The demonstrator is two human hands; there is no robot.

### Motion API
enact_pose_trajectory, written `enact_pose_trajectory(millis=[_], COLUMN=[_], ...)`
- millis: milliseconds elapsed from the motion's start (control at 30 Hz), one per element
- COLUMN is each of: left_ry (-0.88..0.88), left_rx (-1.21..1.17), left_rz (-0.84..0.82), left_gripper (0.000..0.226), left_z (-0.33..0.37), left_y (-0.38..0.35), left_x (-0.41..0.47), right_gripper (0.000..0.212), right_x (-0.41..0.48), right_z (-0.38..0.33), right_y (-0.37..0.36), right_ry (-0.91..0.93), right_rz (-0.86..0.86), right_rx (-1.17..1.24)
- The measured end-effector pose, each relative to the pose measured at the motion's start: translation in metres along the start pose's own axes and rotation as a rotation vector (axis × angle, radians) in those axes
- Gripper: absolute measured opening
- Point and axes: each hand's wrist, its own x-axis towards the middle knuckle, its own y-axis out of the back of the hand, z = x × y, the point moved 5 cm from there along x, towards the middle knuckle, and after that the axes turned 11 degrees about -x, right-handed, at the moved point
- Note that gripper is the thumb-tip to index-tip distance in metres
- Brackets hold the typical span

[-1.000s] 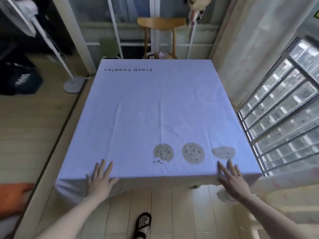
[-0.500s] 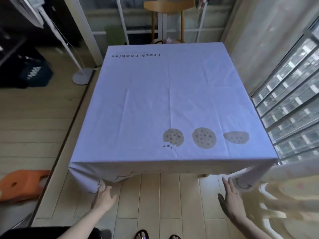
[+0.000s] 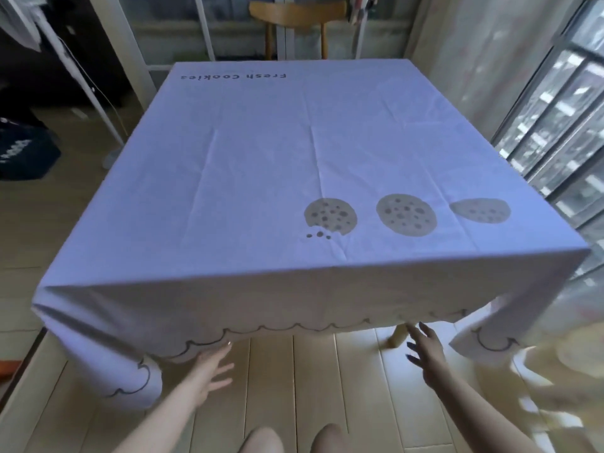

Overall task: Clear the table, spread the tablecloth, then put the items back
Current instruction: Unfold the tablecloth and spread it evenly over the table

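Left hand is open, fingers spread, tips right up at the scalloped hem of the tablecloth. Right hand is the same, fingers fanned just under the hem, beside a table leg. The cloth lies flat above both hands, with a wooden chair way beyond.

Soft daylight comes in through the window on the right and lights the tablecloth evenly, with its top bright and its hanging front flap in faint shade. The room's far left corner is dark. The wide lens bows straight lines near the edges. The pale fabric at lower right is smeared with blur.
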Motion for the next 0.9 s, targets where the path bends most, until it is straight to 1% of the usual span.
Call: enact_pose_trajectory(millis=[100, 167, 233, 267, 300, 333, 367, 400, 433, 467, 500, 533, 567, 600, 633, 667, 700, 733, 767, 800, 833, 867, 900], left_ry=[0.031, 0.021, -0.084, -0.150, -0.208, -0.251, -0.299, -0.344, -0.407, -0.532, -0.529, -0.513, -0.554, -0.564, -0.432, -0.436, -0.473, -0.484, -0.500, -0.503, -0.490, -0.479, -0.482], left_rx=[-0.352, -0.498, -0.603, -0.666, -0.733, -0.825, -0.909, -0.923, -0.918, -0.818, -0.908, -0.960, -0.950, -0.911, -0.986, -1.043, -1.049, -1.031, -1.017, -1.031, -1.045, -1.059, -1.066], left_rz=[-0.007, -0.088, -0.209, -0.257, -0.329, -0.401, -0.516, -0.680, -0.763, -0.622, -0.674, -0.800, -0.785, -0.728, -0.875, -0.886, -0.764, -0.680, -0.644, -0.604, -0.532, -0.461, -0.422], left_gripper=[0.052, 0.049, 0.032, 0.030, 0.046, 0.064, 0.074, 0.069, 0.048, 0.030, 0.047, 0.058, 0.053, 0.036, 0.025, 0.037, 0.049, 0.050, 0.041, 0.026, 0.011, 0.003, 0.007], left_z=[-0.014, -0.023, -0.026, -0.028, -0.029, -0.030, -0.027, -0.024, -0.021, -0.022, -0.022, -0.023, -0.023, -0.025, -0.021, -0.015, -0.013, -0.015, -0.017, -0.018, -0.021, -0.023, -0.023], left_y=[-0.015, -0.026, -0.037, -0.038, -0.040, -0.037, -0.038, -0.042, -0.043, -0.024, -0.013, -0.015, -0.016, -0.023, -0.039, -0.040, -0.040, -0.041, -0.042, -0.038, -0.033, -0.028, -0.023], left_x=[0.039, 0.061, 0.077, 0.092, 0.106, 0.122, 0.134, 0.144, 0.147, 0.168, 0.196, 0.200, 0.196, 0.185, 0.170, 0.163, 0.159, 0.152, 0.145, 0.144, 0.142, 0.141, 0.137], right_gripper=[0.058, 0.065, 0.067, 0.069, 0.078, 0.091, 0.100, 0.100, 0.093, 0.086, 0.084, 0.086, 0.090, 0.094, 0.096, 0.097, 0.091, 0.074, 0.051, 0.036, 0.038, 0.052, 0.071], right_x=[0.034, 0.054, 0.072, 0.083, 0.093, 0.102, 0.110, 0.118, 0.127, 0.134, 0.142, 0.148, 0.154, 0.160, 0.161, 0.160, 0.159, 0.156, 0.152, 0.148, 0.147, 0.148, 0.151], right_z=[0.011, 0.022, 0.034, 0.039, 0.043, 0.046, 0.047, 0.047, 0.049, 0.050, 0.052, 0.054, 0.054, 0.054, 0.053, 0.052, 0.051, 0.050, 0.049, 0.048, 0.047, 0.047, 0.049], right_y=[-0.008, -0.013, -0.017, -0.018, -0.020, -0.020, -0.019, -0.019, -0.019, -0.019, -0.019, -0.020, -0.021, -0.021, -0.021, -0.020, -0.022, -0.025, -0.026, -0.025, -0.025, -0.027, -0.027], right_ry=[-0.041, -0.059, -0.065, -0.052, -0.031, 0.012, 0.068, 0.133, 0.185, 0.231, 0.257, 0.273, 0.287, 0.315, 0.348, 0.375, 0.375, 0.364, 0.354, 0.338, 0.335, 0.342, 0.346], right_rz=[-0.024, -0.036, -0.072, -0.116, -0.170, -0.223, -0.281, -0.340, -0.386, -0.423, -0.443, -0.454, -0.450, -0.407, -0.341, -0.273, -0.242, -0.233, -0.205, -0.171, -0.172, -0.199, -0.233], right_rx=[0.263, 0.430, 0.629, 0.725, 0.802, 0.876, 0.973, 1.060, 1.132, 1.196, 1.240, 1.267, 1.273, 1.237, 1.181, 1.150, 1.165, 1.187, 1.201, 1.197, 1.198, 1.202, 1.225])
